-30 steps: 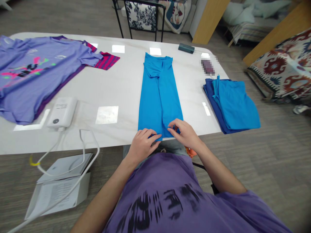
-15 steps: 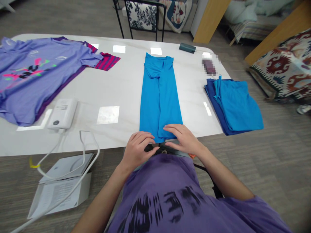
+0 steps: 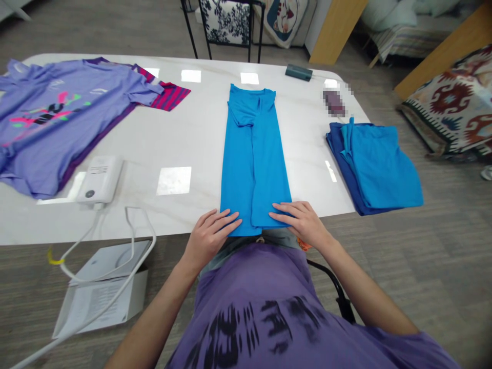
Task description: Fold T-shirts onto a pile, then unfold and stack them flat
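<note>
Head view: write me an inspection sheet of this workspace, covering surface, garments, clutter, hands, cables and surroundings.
Surface: white table, glossy, with bright reflections.
Garments: blue shirt laid lengthwise, folded inward, near end at the table's near edge; lilac shirt at left, over a striped shirt; folded pile at right.
Clutter: white device, dark case, pixelated item.
Hands: left hand and right hand, fingers extended on the blue shirt's near corners.
Cables: white cable from the white device, hanging past the near edge.
Surroundings: chair beyond; patterned cloth at right.
</note>
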Demonstrator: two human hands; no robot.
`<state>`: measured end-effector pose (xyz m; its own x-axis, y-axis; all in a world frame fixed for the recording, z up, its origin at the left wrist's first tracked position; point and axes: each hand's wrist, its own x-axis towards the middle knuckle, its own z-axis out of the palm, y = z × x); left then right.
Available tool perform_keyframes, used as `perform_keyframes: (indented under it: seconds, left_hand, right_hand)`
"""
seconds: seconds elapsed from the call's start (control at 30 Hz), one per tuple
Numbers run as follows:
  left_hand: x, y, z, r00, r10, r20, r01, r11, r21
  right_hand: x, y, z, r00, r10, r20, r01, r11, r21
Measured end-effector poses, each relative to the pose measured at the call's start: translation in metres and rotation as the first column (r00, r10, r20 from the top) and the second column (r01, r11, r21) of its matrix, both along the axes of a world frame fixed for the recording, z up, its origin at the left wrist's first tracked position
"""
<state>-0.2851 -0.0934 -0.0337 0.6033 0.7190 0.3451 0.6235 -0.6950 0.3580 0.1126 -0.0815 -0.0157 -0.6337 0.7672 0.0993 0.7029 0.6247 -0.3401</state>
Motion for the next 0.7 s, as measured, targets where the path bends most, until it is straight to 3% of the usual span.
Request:
perform_keyframes:
  seconds: [0.17,0.27,0.37,0.43,0.53,0.6,0.7]
  left_hand:
    - [0.0,-0.006,0.005,0.997,-0.059,0.056,0.056,0.997,0.056]
    - [0.002,-0.021,0.022,0.991,-0.104,0.084,0.104,0.995,0.0]
    - [0.003,-0.045,0.058,0.98,-0.168,0.11,0.187,0.965,-0.185]
    - [0.002,-0.058,0.089,0.966,-0.205,0.157,0.246,0.916,-0.318]
    - [0.003,-0.063,0.133,0.941,-0.242,0.237,0.317,0.876,-0.363]
    - [0.008,-0.051,0.157,0.941,-0.212,0.264,0.291,0.905,-0.31]
    - [0.023,-0.008,0.18,0.952,-0.006,0.307,0.082,0.969,-0.235]
  right_hand:
    - [0.005,-0.012,0.001,1.0,-0.001,-0.028,0.002,0.999,0.038]
    - [0.006,-0.026,0.018,0.997,0.054,-0.062,-0.056,0.998,-0.037]
    - [0.009,-0.044,0.052,0.98,0.136,-0.143,-0.169,0.952,-0.255]
    - [0.011,-0.054,0.081,0.96,0.168,-0.225,-0.251,0.873,-0.419]
    - [0.016,-0.057,0.127,0.924,0.171,-0.341,-0.338,0.782,-0.524]
    - [0.017,-0.045,0.155,0.925,0.129,-0.357,-0.308,0.803,-0.51]
    - [0.016,0.003,0.184,0.949,-0.002,-0.314,-0.142,0.889,-0.435]
